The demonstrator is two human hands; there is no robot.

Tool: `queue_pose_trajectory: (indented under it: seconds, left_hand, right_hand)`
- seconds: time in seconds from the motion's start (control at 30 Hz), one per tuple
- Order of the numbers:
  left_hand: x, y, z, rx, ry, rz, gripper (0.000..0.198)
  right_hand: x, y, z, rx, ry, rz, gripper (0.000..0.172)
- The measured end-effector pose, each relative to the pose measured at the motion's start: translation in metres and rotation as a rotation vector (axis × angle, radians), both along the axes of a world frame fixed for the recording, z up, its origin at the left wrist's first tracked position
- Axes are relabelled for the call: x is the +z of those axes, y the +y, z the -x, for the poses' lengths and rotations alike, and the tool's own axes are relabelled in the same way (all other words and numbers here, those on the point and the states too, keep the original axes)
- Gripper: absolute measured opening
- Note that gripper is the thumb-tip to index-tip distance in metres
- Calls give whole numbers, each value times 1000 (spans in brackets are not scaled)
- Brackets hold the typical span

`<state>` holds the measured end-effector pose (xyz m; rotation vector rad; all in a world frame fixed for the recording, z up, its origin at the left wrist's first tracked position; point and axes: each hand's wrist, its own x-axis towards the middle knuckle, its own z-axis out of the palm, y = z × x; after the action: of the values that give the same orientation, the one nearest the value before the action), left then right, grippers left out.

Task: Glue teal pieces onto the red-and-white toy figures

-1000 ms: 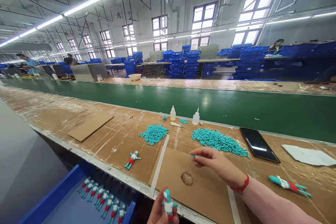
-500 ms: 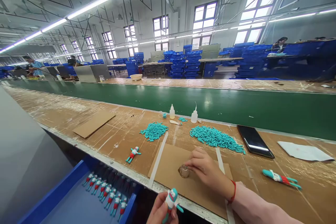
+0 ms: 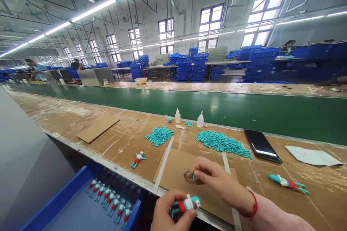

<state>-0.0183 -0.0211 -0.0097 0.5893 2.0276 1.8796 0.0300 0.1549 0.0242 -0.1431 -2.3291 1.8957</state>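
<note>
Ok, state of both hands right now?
Left hand: closed, holding a teal, white and red toy figure.
Right hand: pinched shut, holding a small teal piece.

The left hand (image 3: pixel 173 213) gripped a small moulded figure (image 3: pixel 187 204) in teal, white and red, held sideways with its teal head to the right. The right hand (image 3: pixel 218 184) pinched a tiny teal piece (image 3: pixel 193 177) between thumb and fingertip, right at a clear round dish (image 3: pixel 187 176) on a cardboard sheet (image 3: pixel 173 168). The hand partly hid the dish, so any contact could not be told.
</note>
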Motion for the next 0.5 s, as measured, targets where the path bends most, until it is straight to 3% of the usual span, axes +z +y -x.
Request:
queue_pose_trajectory:
  seconds: [0.07,0.17,0.33,0.5]
  left_hand:
    - [9,2,2,-34,158,66,14]
    - [17,4,3,-98,216,92,17]
    - [19,5,1,-161,256,156,15]
    - [23,3,-1,-215,252,173,15]
  right_hand:
    - [13,-8,-5,77,-164,224,57]
    - [25,-16,-11,107,-293,296,62]
    - [26,-17,-19,123,-286,200,50]
    - [25,-17,-23,97,-225,-74,33]
